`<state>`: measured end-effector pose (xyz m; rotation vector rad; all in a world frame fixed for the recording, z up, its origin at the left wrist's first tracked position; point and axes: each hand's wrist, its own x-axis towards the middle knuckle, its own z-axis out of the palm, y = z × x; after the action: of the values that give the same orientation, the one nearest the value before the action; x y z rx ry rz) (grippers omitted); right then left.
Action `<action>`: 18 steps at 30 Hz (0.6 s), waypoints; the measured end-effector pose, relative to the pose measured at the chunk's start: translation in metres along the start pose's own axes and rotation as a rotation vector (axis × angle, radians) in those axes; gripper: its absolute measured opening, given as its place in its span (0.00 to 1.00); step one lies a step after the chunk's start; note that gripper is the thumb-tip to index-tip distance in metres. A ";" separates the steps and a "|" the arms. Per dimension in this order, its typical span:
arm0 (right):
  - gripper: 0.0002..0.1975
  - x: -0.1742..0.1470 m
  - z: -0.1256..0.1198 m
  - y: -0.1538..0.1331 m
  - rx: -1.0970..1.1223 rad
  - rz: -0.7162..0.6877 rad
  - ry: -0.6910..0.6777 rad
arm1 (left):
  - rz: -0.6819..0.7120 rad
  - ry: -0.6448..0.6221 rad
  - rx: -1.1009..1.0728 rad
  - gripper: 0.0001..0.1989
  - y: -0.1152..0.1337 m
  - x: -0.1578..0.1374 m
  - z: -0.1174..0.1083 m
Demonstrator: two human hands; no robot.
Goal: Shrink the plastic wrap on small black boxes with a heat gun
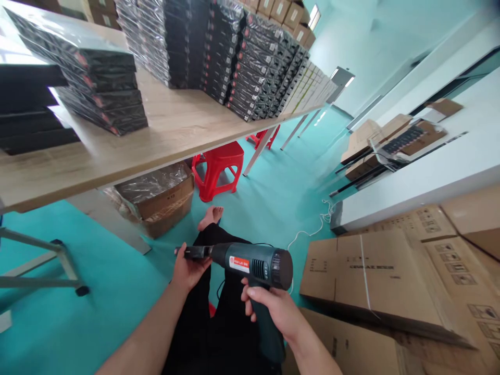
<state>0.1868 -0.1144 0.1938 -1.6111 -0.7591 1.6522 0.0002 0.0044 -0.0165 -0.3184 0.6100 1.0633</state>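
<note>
My right hand is wrapped round the handle of a dark green heat gun with an orange and white label. Its nozzle points left, towards my left hand. There, my fingers and thumb hold a small black box right at the nozzle's tip. Whether the nozzle touches the box, I cannot tell. Both hands are above my lap, over black trousers. A dark cord shows below the gun.
A wooden table at the left bears stacks of black film-wrapped boxes. Below are an open carton of clear film and a red stool. Large cardboard boxes stand close on my right. A white cable lies on the floor.
</note>
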 end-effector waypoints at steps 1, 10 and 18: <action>0.16 -0.001 -0.004 0.000 -0.001 0.011 -0.038 | 0.017 0.014 -0.011 0.13 0.000 0.000 0.000; 0.15 0.001 -0.036 0.018 0.183 -0.013 0.139 | -0.091 -0.019 -0.192 0.30 0.001 -0.007 0.009; 0.15 0.004 -0.034 0.015 0.231 -0.043 0.073 | -0.104 -0.083 -0.159 0.33 0.001 -0.007 0.005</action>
<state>0.2195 -0.1219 0.1775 -1.4726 -0.5404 1.5788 -0.0015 0.0028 -0.0085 -0.4379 0.4308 1.0221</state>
